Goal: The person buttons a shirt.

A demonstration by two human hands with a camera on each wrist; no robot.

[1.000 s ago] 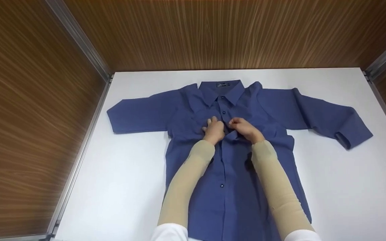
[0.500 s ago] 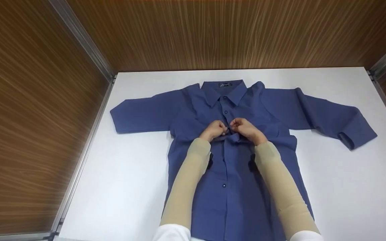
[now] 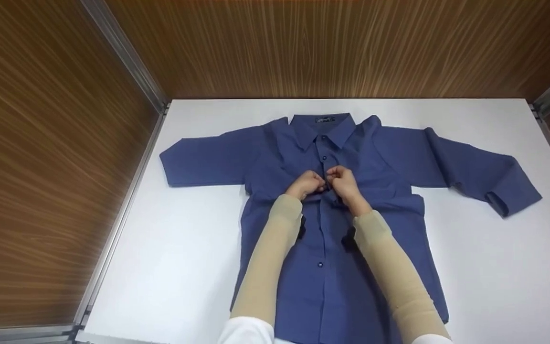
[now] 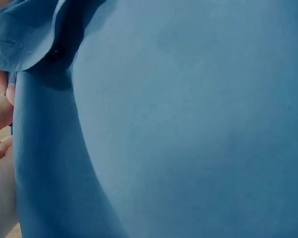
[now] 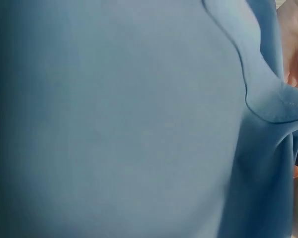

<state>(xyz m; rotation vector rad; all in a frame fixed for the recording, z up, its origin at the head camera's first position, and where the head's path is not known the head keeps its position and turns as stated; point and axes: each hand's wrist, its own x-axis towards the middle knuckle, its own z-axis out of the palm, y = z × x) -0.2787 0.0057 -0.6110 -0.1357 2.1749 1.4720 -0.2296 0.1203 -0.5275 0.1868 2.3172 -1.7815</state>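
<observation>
A blue button-up shirt (image 3: 365, 286) lies front up, collar away from me. My left hand (image 3: 307, 184) pinches the edge of its button placket at chest height. Close beside it, my right hand (image 3: 344, 184) pinches the other side of the same opening. The cloth there is lifted into a small fold, and the fingers hide whatever button is between them. Above the hands a dark button (image 3: 324, 157) shows, and a lower button (image 3: 320, 264) sits farther down the front. Shirt cloth (image 4: 188, 124) fills most of both wrist views, with only parts of hands at the edges.
The shirt rests on a white table (image 3: 170, 258). Its left sleeve in view (image 3: 208, 160) lies flat; the right one (image 3: 475, 167) is creased and bent at the cuff. Brown wood-grain panels (image 3: 322, 48) with metal framing enclose the table at the back and sides.
My left hand has drawn back off the placket, and its fingers now curl at the edge. My right wrist has turned, bringing the hand more upright. The view has shifted slightly.
</observation>
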